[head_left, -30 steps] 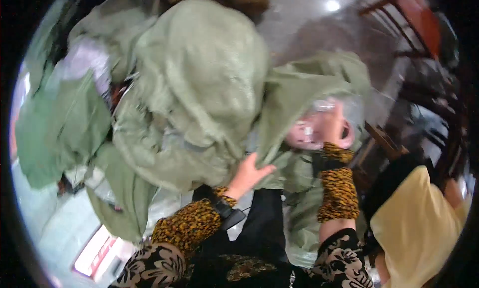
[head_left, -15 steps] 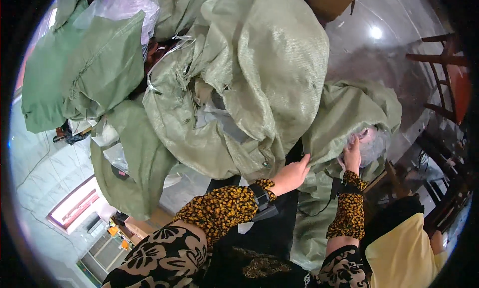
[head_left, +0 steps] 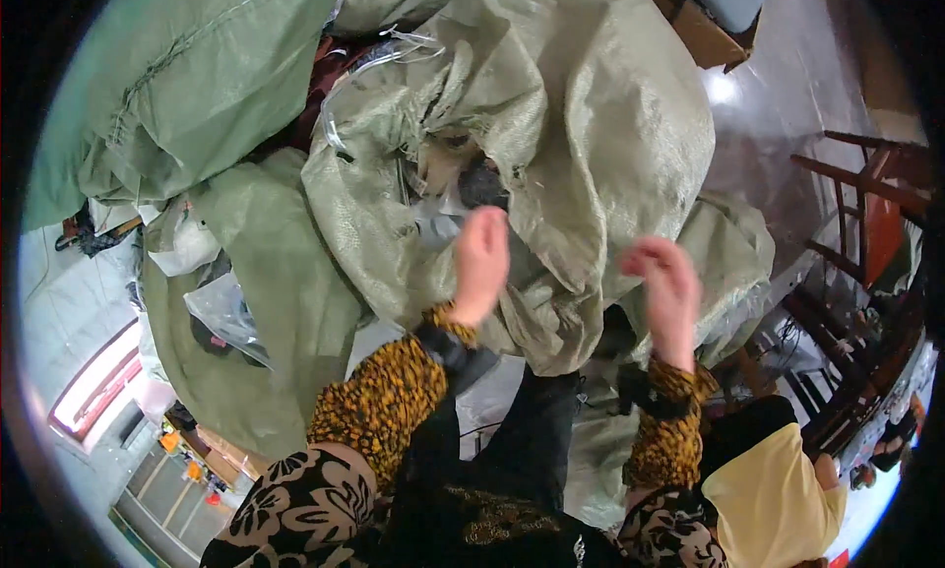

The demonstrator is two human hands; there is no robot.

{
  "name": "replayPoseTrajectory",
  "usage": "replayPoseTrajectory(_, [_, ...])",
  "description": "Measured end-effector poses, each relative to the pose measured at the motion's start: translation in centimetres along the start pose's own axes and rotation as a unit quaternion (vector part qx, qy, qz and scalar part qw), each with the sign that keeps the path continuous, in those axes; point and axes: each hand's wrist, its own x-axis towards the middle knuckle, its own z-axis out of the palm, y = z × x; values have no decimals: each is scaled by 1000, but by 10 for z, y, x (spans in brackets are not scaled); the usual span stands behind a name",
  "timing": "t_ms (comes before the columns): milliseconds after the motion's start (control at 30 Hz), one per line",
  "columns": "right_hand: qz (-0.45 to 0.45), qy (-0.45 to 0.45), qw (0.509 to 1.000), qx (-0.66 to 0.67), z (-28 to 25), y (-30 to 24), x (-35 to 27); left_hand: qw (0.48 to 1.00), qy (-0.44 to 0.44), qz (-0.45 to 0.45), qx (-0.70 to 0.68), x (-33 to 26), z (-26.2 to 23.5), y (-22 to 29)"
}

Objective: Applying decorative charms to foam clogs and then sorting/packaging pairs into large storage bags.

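Note:
A large olive woven sack (head_left: 640, 105) bulges before me, with a ragged opening on its near side. Grey plastic and a dark fuzzy item (head_left: 482, 186) show inside that opening. My left hand (head_left: 482, 268) is raised in front of the opening, its fingers pointing up and somewhat blurred, with nothing visible in them. At the sack's right side my right hand (head_left: 671, 297) is lifted, blurred, its fingers loosely bent and apart, seemingly without anything in them. Behind it sits a smaller green sack (head_left: 733, 243) with clear plastic at its near edge.
More green sacks (head_left: 226, 105) crowd the left, one with a clear plastic bag (head_left: 228, 312) poking out. A cardboard box (head_left: 704, 36) stands at the far right, and a wooden chair (head_left: 871, 199) nearer. A person in a yellow top (head_left: 773, 499) is close on my right.
My right hand has left the clear plastic bundle in the smaller sack and moved left. My left hand has risen away from the sack edge toward the large sack's opening. The view has shifted.

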Motion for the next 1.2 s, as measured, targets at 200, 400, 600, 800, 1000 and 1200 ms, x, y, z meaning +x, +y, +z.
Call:
replayPoseTrajectory(200, [-78, -239, 948, -195, 172, 47, 100, 954, -55, 100, 276, 138, -34, -81])
replayPoseTrajectory(400, [-345, -103, 655, -664, 141, 94, 234, 907, -116, 123, 385, 249, -75, -43])
replayPoseTrajectory(600, [-60, 14, 919, -390, 136, 5, 256, 893, -41, 299, 335, 313, -126, 14])
replayPoseTrajectory(800, [-214, -10, 839, -500, 142, 29, 257, 944, -237, 144, 181, 302, -99, 23])
replayPoseTrajectory(1000, [-234, -33, 765, -599, 145, 67, 271, 899, -356, 48, 251, 231, -53, -33])
replayPoseTrajectory(1200, [-248, -58, 641, -724, 77, 111, 310, 911, -159, 149, 351, 187, -10, -45])
